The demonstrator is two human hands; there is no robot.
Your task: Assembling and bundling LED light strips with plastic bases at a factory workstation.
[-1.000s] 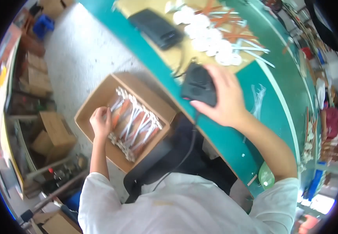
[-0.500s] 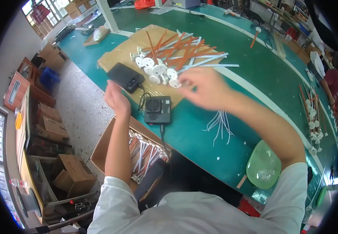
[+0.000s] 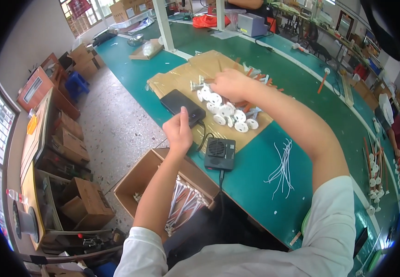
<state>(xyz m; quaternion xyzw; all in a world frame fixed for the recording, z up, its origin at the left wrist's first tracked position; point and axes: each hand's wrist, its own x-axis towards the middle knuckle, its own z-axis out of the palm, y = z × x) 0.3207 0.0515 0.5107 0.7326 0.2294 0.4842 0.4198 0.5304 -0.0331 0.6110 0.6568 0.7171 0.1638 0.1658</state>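
Note:
A pile of round white plastic pieces (image 3: 226,110) with long brown and pale blue strips lies on a flattened cardboard sheet (image 3: 181,74). My right hand (image 3: 233,85) reaches into the far left side of the pile, its fingers bent together; their tips and whatever they pinch are hidden, with a brown strip blurred just beyond. My left hand (image 3: 179,133) hovers over the near table edge, thumb raised apart from the loosely bent fingers, and nothing shows in it. Beyond it sits a black box-shaped device (image 3: 181,105), cabled to a small black fan-like unit (image 3: 220,153).
Below my left forearm stands an open carton (image 3: 140,177) with more strip pieces inside. Thin white cords (image 3: 283,168) lie on the green table (image 3: 250,184). A green bowl (image 3: 306,222) is partly behind my right sleeve. At the far right, another person works beside more strip pieces (image 3: 374,180).
My right hand has moved from the near right side of the pile to its far left side. My left hand has turned thumb-up. The whole view has shifted with my head.

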